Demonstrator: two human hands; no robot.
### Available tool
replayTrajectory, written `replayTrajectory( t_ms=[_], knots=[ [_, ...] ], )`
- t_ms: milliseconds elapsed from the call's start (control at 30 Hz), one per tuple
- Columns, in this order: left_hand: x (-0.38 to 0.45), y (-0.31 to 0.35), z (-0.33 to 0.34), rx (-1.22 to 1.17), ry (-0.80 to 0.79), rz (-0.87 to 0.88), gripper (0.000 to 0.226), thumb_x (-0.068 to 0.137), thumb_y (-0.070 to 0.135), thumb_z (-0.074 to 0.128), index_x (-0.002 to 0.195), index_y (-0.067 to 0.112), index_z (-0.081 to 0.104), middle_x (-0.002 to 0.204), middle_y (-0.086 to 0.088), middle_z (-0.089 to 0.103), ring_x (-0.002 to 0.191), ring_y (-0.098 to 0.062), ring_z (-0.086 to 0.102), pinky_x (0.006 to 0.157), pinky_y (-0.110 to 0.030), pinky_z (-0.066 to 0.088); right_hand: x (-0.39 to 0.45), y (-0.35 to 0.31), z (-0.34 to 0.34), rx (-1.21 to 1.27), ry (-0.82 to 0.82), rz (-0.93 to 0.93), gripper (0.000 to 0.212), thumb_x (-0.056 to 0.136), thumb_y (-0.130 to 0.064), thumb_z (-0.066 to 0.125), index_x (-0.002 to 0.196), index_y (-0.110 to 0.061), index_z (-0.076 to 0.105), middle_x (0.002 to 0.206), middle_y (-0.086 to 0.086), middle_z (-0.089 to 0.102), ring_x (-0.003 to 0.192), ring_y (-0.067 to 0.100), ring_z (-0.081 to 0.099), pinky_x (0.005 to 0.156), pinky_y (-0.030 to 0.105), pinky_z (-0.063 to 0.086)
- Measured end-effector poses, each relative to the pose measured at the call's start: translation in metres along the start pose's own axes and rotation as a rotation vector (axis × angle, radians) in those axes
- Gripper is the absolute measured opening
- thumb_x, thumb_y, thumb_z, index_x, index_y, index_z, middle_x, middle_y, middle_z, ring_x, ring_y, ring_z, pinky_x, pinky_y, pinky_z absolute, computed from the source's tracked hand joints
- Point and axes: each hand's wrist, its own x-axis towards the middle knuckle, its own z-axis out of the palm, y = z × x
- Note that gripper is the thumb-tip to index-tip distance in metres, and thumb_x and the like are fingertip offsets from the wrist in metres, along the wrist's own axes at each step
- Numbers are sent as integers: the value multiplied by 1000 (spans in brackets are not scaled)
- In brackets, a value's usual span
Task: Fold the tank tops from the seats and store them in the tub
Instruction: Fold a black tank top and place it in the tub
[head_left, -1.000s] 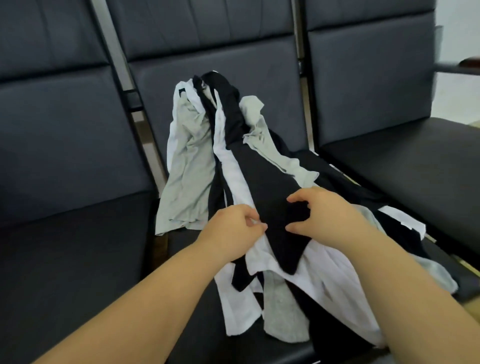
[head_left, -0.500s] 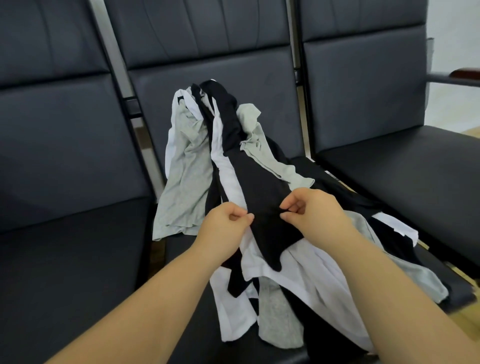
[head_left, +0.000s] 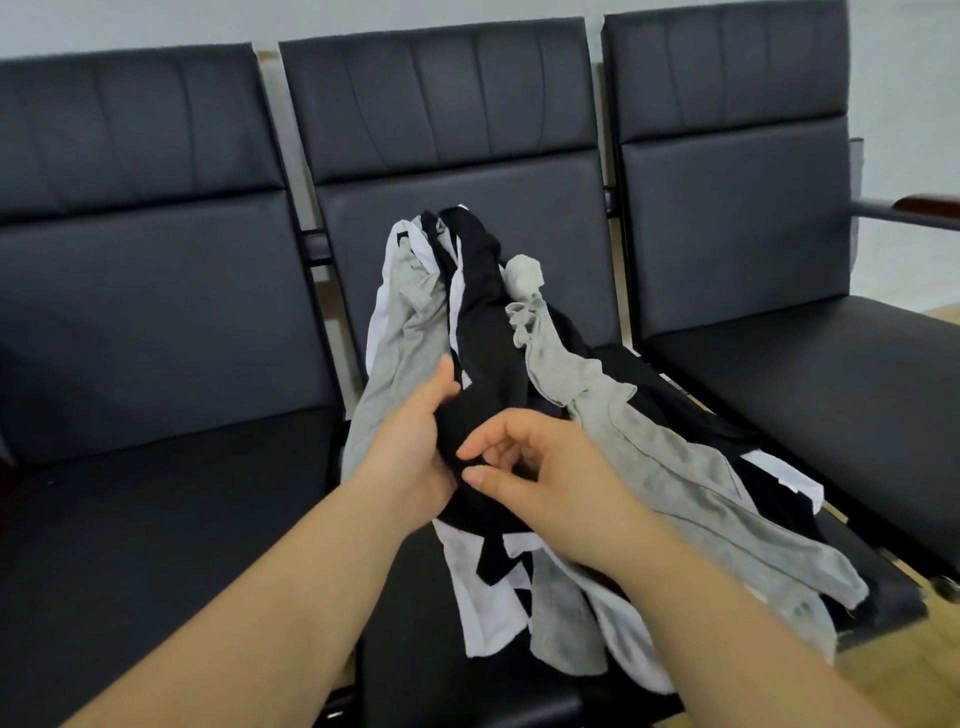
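A person's left hand (head_left: 415, 457) gripped a black tank top (head_left: 485, 332) atop the heap on the middle seat (head_left: 426, 670), right hand (head_left: 530, 467) loosely curled at three o'clock, gripping nothing visible; lifting it clear before folding looked wisest, the tub unseen.

Three dark padded seats stand in a row, joined side by side. On the middle seat (head_left: 467, 670) lies a loose pile of tank tops (head_left: 561, 587) in black, white and grey, draped from the backrest down over the cushion's front edge.
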Motion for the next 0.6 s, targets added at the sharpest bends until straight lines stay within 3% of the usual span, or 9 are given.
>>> replayTrajectory(
  t_ms=[67, 167, 267, 333, 400, 500, 600],
  knots=[
    [-5, -1, -7, 46, 43, -14, 26, 91, 20, 62, 115, 12, 62, 108, -13, 70, 99, -27, 67, 88, -39, 53, -5, -6, 4, 41, -41, -10, 24, 82, -11, 72, 84, -35, 66, 81, -7, 64, 80, 10, 59, 83, 22, 51],
    [-11, -1, -18, 70, 105, 3, 30, 93, -6, 48, 104, 19, 60, 90, -7, 72, 81, -21, 69, 67, -32, 54, -9, -8, 4, 104, -71, 31, 19, 80, -14, 75, 87, -29, 66, 76, -9, 63, 74, 4, 57, 78, 17, 50],
    [-19, 4, -25, 6, 32, 13, 38, 94, -10, 37, 96, 20, 60, 79, -1, 75, 75, -17, 71, 65, -31, 57, -2, 6, 3, 74, 100, 202, 19, 79, -31, 76, 92, -28, 62, 80, -8, 66, 73, 5, 61, 77, 21, 51],
    [-22, 7, -30, -17, -20, 29, 41, 94, -9, 34, 98, 20, 62, 83, 1, 75, 74, -15, 72, 64, -29, 58, 4, 17, 2, 145, 207, 395, 32, 82, -42, 71, 105, -22, 61, 93, -3, 68, 82, 10, 67, 81, 30, 55],
    [-27, 10, -33, -11, -75, 40, 41, 93, -8, 34, 101, 19, 63, 87, 2, 76, 78, -14, 72, 68, -29, 54, 9, 21, 3, 381, 204, 551, 36, 86, -46, 65, 108, -18, 59, 102, 2, 65, 90, 16, 68, 79, 33, 57],
    [-36, 11, -34, 102, -146, 31, 38, 93, -8, 39, 103, 19, 64, 95, 3, 75, 87, -13, 71, 73, -27, 55, 16, 20, 9, 732, 200, 607, 18, 90, -36, 63, 91, -19, 58, 97, 5, 65, 92, 19, 67, 80, 33, 56],
    [-42, 7, -42, 290, -185, -10, 39, 93, -10, 42, 104, 21, 65, 116, 1, 70, 103, -15, 67, 79, -25, 56, 25, 23, 18, 892, 241, 612, 17, 91, -22, 64, 100, -8, 64, 102, 8, 70, 92, 16, 67, 78, 26, 56]
  ],
)
